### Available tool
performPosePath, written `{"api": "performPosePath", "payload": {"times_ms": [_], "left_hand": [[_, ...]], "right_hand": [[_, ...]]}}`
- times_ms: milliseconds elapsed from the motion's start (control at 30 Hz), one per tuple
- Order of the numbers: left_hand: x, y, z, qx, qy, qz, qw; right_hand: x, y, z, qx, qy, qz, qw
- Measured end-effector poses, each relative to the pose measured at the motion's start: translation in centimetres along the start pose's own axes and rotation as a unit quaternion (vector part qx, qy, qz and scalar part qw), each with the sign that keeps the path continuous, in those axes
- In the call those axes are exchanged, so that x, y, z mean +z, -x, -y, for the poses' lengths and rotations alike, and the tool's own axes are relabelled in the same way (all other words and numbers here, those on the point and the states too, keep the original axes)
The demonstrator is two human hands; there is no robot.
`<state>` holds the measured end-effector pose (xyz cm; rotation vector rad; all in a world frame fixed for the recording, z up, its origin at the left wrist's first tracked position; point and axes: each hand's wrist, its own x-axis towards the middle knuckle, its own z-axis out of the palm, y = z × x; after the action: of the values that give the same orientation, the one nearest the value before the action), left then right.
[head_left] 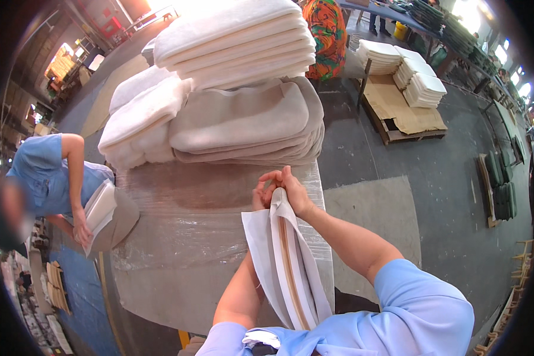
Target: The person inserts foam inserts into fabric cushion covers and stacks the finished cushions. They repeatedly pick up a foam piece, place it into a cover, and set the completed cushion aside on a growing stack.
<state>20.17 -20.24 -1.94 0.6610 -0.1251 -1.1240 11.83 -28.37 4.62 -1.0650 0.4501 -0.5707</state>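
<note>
In front of my chest I hold a long, pale grey fabric cover (308,267), folded lengthwise, with white inner faces and a narrow tan strip running along its middle. My left hand (262,193) is closed at the far end of the cover, its fingers curled and partly hidden behind the cloth. Pressed against the same end from the right, my right hand (295,194) is closed on the fabric, thumb up. The cover's near end hangs down against my blue shirt. Beneath my hands is a table (172,249) wrapped in clear plastic film.
Grey cushion covers (237,121) are stacked at the table's far side, with thick white pads (237,41) on top and more white pads (139,113) to the left. A co-worker (53,172) handles fabric at left. A pallet (397,110) with white stacks stands far right.
</note>
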Motion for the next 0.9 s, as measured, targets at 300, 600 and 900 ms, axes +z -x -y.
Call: {"api": "performPosePath", "payload": {"times_ms": [300,600,900], "left_hand": [[-0.8,0.0,2.2,-0.009,-0.034,0.008,0.999],[-1.3,0.3,2.4,-0.001,-0.068,0.002,0.998],[-1.5,0.7,0.6,0.03,-0.18,-0.027,0.983]], "right_hand": [[-0.6,0.5,-0.6,-0.071,-0.005,-0.032,0.997],[-0.9,0.4,1.2,-0.042,0.114,0.002,0.993],[-0.8,-1.5,1.7,0.023,0.084,0.057,0.995]]}}
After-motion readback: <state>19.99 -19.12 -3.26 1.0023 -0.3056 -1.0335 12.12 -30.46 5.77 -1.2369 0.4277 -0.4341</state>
